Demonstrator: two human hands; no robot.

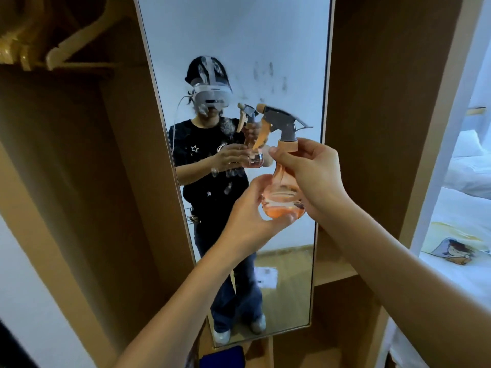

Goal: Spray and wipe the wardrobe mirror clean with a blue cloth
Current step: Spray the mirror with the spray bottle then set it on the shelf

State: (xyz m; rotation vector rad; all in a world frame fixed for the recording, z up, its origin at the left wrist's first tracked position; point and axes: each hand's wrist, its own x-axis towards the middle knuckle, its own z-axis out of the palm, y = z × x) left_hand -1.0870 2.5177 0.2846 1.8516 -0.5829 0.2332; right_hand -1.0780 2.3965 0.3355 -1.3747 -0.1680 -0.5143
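Two hands: left hand (248, 221) cups spray bottle (281, 181) base; right hand (308, 173) fingers curl round its neck.
Mirror (239, 43): smudged, behind bottle.
Cloth (223, 357): blue, below mirror, cut off.

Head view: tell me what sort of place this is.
Most likely a bedroom: an open wooden wardrobe with hangers, a tall mirror on its panel, and a bed with white bedding at right.

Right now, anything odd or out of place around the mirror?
Yes: dark smudges mark the mirror in its upper right part, and more streaks show lower down. The blue cloth lies below the mirror, in neither hand. No spill shows.
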